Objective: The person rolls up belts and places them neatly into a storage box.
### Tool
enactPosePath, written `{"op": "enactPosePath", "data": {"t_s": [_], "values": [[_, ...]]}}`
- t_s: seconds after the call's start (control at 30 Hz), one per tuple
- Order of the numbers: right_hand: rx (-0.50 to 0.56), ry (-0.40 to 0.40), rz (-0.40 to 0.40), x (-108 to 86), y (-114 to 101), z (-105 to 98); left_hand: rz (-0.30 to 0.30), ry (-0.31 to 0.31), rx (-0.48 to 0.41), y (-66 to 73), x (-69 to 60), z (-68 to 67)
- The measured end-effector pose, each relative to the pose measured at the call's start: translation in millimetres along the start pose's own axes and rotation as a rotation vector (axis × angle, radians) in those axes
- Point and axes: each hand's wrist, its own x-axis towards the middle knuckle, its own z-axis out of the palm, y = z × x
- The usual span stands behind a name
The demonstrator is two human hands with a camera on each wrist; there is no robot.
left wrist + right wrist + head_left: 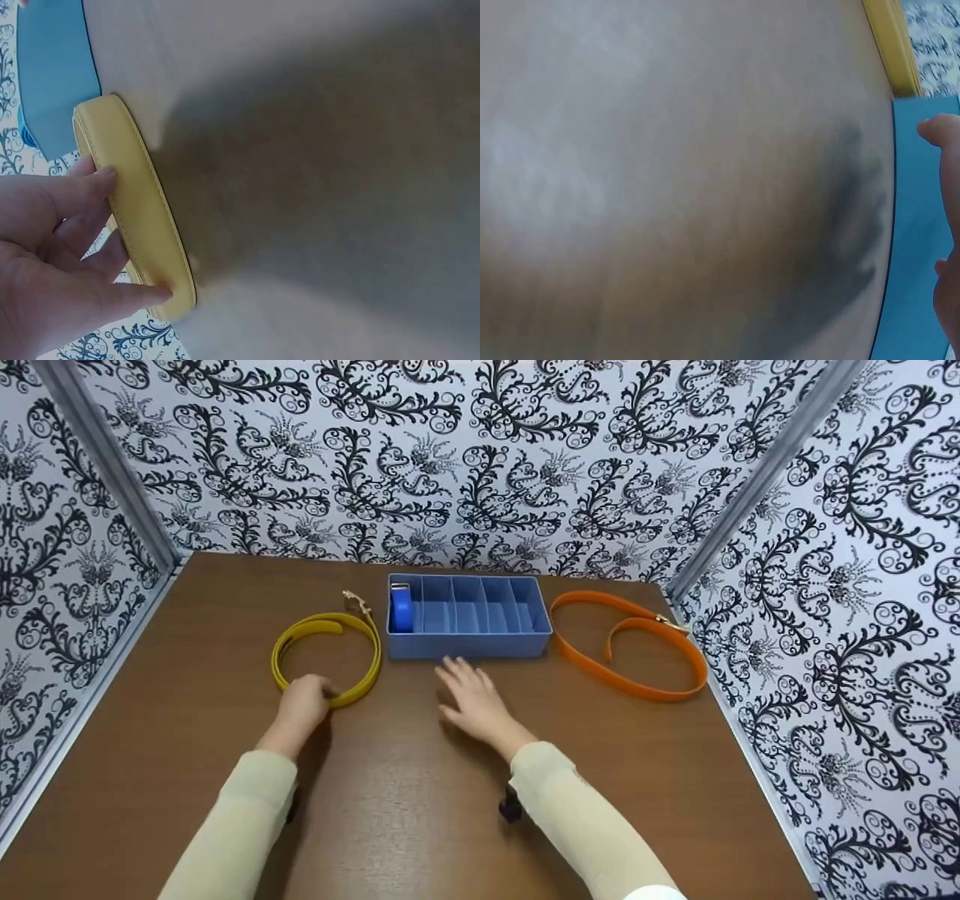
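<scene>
A yellow leash (pixel 365 682) with a gold snap hook lies coiled in a loop on the table, left of a blue divided organizer box (pixel 469 646). My left hand (pixel 304 701) holds the near side of this loop. In the left wrist view, fingers lie on the outer face of the yellow leash (pixel 139 187), and others reach behind it. My right hand (pixel 476 701) hovers just in front of the organizer with its fingers spread, holding nothing. A rolled blue strap (pixel 403 609) with a silver buckle stands in the organizer's leftmost compartment.
An orange leash (pixel 637 688) with a gold clip lies in a loose loop right of the organizer. Patterned walls (pixel 465 457) with grey metal corner posts enclose the back and sides of the brown table (pixel 390 810).
</scene>
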Motion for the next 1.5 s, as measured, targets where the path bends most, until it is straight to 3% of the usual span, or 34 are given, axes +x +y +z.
{"op": "enactPosePath", "data": {"t_s": [0.17,0.4,0.8,0.93,1.17,1.37,1.5], "values": [[-0.018,-0.046,-0.066,3.9,-17.2,5.3,0.008,-0.028,-0.023,0.1,-13.6,-1.1],[-0.053,-0.072,-0.147,9.4,-41.1,13.3,0.038,-0.088,-0.053,-4.8,-22.1,0.4],[-0.093,-0.156,-0.114,9.9,-55.7,27.5,0.240,-0.213,-0.100,-1.4,-31.4,-3.1],[-0.065,-0.158,-0.123,7.7,-56.0,29.2,0.265,-0.250,-0.091,-1.2,-32.8,-4.8],[-0.093,-0.112,-0.147,8.4,-57.0,28.3,0.254,-0.285,-0.109,-2.8,-36.7,-6.8],[-0.149,-0.036,-0.216,2.3,-52.2,22.6,0.228,-0.274,-0.112,-3.7,-40.4,-5.0],[-0.161,0.010,-0.257,-5.2,-43.9,20.8,0.243,-0.262,-0.120,-3.7,-41.4,-0.9]]}}
